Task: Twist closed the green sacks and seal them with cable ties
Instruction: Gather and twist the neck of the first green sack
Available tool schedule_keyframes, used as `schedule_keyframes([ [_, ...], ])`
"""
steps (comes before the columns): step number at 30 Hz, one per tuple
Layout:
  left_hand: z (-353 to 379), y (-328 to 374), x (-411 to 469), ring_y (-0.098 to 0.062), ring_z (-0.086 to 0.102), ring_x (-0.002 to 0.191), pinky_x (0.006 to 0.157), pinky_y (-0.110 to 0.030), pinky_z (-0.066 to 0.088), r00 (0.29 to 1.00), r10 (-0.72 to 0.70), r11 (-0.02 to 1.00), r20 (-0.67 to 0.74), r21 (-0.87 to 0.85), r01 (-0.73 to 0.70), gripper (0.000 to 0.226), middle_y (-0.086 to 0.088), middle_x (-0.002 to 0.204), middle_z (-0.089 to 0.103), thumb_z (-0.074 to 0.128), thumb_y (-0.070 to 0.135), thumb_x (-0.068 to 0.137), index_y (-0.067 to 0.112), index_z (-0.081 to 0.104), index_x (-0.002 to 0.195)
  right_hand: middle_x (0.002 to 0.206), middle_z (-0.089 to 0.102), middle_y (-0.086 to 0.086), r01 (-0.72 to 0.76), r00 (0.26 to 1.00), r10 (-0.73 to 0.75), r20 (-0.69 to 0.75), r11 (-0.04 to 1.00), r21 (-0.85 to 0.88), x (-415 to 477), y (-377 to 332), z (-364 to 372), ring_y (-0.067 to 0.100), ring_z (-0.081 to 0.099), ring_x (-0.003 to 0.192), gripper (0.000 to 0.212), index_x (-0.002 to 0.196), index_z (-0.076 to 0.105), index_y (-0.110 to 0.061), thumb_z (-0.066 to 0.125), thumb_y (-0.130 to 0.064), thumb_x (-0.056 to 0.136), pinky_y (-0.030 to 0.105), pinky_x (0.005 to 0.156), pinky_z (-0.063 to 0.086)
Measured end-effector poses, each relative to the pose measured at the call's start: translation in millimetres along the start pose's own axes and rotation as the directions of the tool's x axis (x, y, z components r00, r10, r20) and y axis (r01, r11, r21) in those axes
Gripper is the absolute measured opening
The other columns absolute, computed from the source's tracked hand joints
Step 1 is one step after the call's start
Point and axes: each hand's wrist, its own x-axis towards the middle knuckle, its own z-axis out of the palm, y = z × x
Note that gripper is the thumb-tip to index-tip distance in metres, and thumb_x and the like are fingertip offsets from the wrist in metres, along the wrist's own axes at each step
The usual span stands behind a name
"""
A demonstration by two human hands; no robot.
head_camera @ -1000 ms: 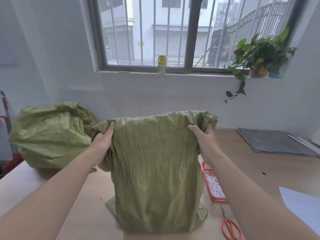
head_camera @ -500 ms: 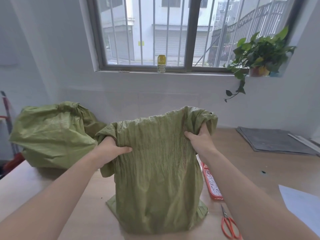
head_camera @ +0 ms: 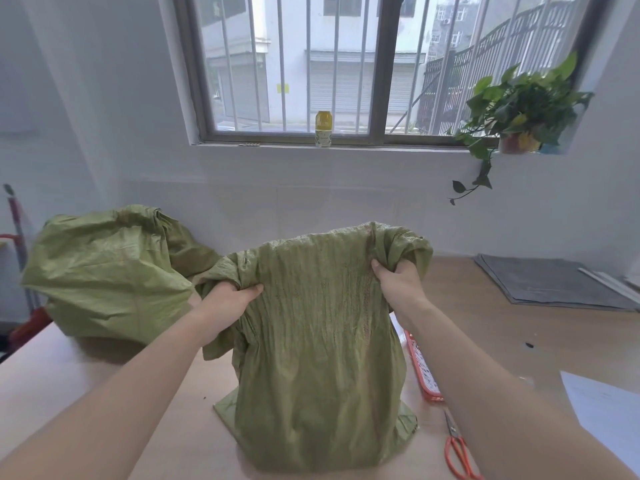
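The far sack (head_camera: 104, 271) is lying at far left on the table (head_camera: 502, 334), its mouth bunched; whether a tie is sitting on it cannot be told. The left hand (head_camera: 225, 303) is gripping the left corner of the near sack (head_camera: 318, 358), fingers curled round a gathered fold of cloth. The near sack is standing upright at centre, close to the table's near edge, with its mouth held up and spread between both hands. The right hand (head_camera: 398, 285) is gripping the right side of the mouth, fingers curled into the cloth, with the corner drooping over it.

Judgement: holding both sides high is keeping the body hanging straight, so that the mouth can be gathered inward and twisted. The twist is not yet made.

A red tray (head_camera: 420, 368) is lying just right of the near sack, partly hidden behind it; its contents cannot be read. Scissors (head_camera: 457, 452) are lying at near right, paper (head_camera: 606, 410) is lying right of them, and grey mats (head_camera: 547, 282) are lying at far right. No cable tie is showing. Nothing is blocking the mouth, but one hand will need freeing to fetch a tie.
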Motion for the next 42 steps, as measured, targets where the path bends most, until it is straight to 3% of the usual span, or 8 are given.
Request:
schedule_keyframes([
  [8,16.7,1.6,-0.3,-0.028,0.05,0.135,0.118,-0.043,0.035,0.993,0.068,0.981,-0.101,0.187,-0.048,0.043,-0.003,0.141,0.057,0.055,0.032,0.104,0.016,0.053,0.144,0.122,0.063,-0.004,0.11,0.994,-0.11,0.015,0.993,-0.031,-7.2,-2.6,8.6,0.021,0.058,0.117,0.033,0.14,0.055,-0.02,0.047,-0.027,0.109,0.041,0.109,0.046],
  [16,31.5,0.1,-3.1,-0.028,0.048,0.134,0.11,-0.034,0.036,0.991,0.049,0.982,-0.122,0.187,-0.026,0.04,-0.004,0.142,0.054,0.051,0.027,0.105,0.017,0.051,0.144,0.1,0.067,0.003,-0.025,0.998,0.024,0.06,0.999,0.024,-9.7,-2.0,11.8,0.022,0.064,0.094,0.021,0.105,0.063,-0.014,0.052,-0.032,0.101,0.044,0.094,0.053],
  [21,39.9,2.9,-5.8,-0.027,0.053,0.126,0.104,-0.034,0.039,0.993,0.006,0.985,-0.117,0.171,0.014,0.036,-0.005,0.133,0.057,0.046,0.028,0.105,0.015,0.055,0.138,0.109,0.075,0.002,0.005,0.985,-0.007,0.17,1.0,0.012,-11.6,2.1,10.3,0.021,0.071,0.103,0.058,0.114,0.067,-0.019,0.077,-0.059,0.073,0.049,0.097,0.057],
  [25,43.6,5.2,-9.4,-0.021,0.055,0.106,0.094,-0.031,0.04,0.995,-0.042,0.99,-0.092,0.129,0.054,0.024,-0.003,0.113,0.061,0.044,0.028,0.103,0.015,0.059,0.118,0.108,0.076,-0.003,0.077,0.976,-0.067,0.205,0.996,-0.041,-8.5,6.7,10.1,0.018,0.074,0.101,0.046,0.115,0.066,-0.022,0.084,-0.034,0.075,0.045,0.094,0.06],
  [29,42.8,11.8,-14.4,-0.032,0.066,0.092,0.084,-0.039,0.054,0.993,-0.102,0.993,-0.062,-0.07,0.098,0.017,-0.015,0.095,0.071,0.056,0.015,0.085,0.007,0.066,0.098,0.109,0.077,-0.004,0.094,0.975,-0.094,0.202,0.996,0.013,-7.6,9.9,12.3,0.017,0.073,0.104,0.034,0.115,0.067,-0.022,0.081,-0.026,0.085,0.045,0.096,0.059],
  [32,41.9,13.0,-12.6,-0.036,0.072,0.095,0.093,-0.05,0.057,0.994,-0.111,0.979,0.009,-0.17,0.111,0.027,-0.016,0.095,0.077,0.06,0.019,0.08,0.007,0.071,0.101,0.111,0.077,-0.005,0.086,0.97,-0.09,0.227,0.996,0.026,-7.5,10.9,14.8,0.016,0.073,0.106,0.029,0.119,0.069,-0.021,0.077,-0.024,0.091,0.044,0.1,0.057],
  [37,46.9,10.7,-5.6,-0.026,0.074,0.096,0.096,-0.048,0.057,0.994,-0.104,0.992,0.03,-0.067,0.106,0.037,-0.005,0.1,0.079,0.063,0.037,0.08,0.017,0.072,0.111,0.113,0.075,-0.003,0.078,0.973,-0.076,0.219,0.997,0.0,-5.2,10.6,19.6,0.017,0.07,0.108,0.023,0.12,0.067,-0.02,0.069,-0.021,0.098,0.043,0.103,0.055],
  [42,55.3,10.1,-2.2,-0.027,0.07,0.101,0.098,-0.048,0.055,0.996,-0.093,0.995,-0.005,-0.025,0.093,0.042,-0.007,0.108,0.074,0.055,0.033,0.083,0.016,0.067,0.119,0.121,0.072,-0.005,0.074,0.971,-0.064,0.232,0.997,-0.032,-6.6,10.3,24.4,0.018,0.067,0.115,0.033,0.132,0.062,-0.02,0.065,-0.026,0.099,0.045,0.108,0.051],
])
